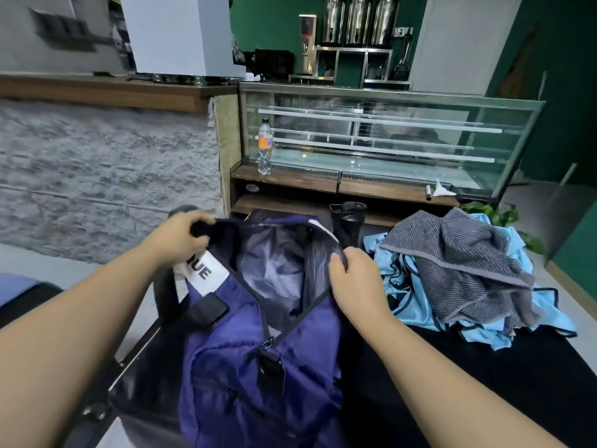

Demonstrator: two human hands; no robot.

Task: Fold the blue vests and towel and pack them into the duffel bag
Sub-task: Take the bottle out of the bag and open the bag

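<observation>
My left hand grips the black strap at the duffel bag's left rim; my right hand pinches the right rim, spreading the mouth. The one bag lies lengthwise away from me on the black bench. Right of it, one grey towel tops crumpled blue vests, number unclear.

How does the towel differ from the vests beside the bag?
The towel is grey with fine stripes; the vests are shiny light blue with dark trim. The towel lies on top; the vests lie under it, showing only at the edges. The towel looks thick, the vests thin. Both are crumpled, unfolded and outside the bag.
</observation>
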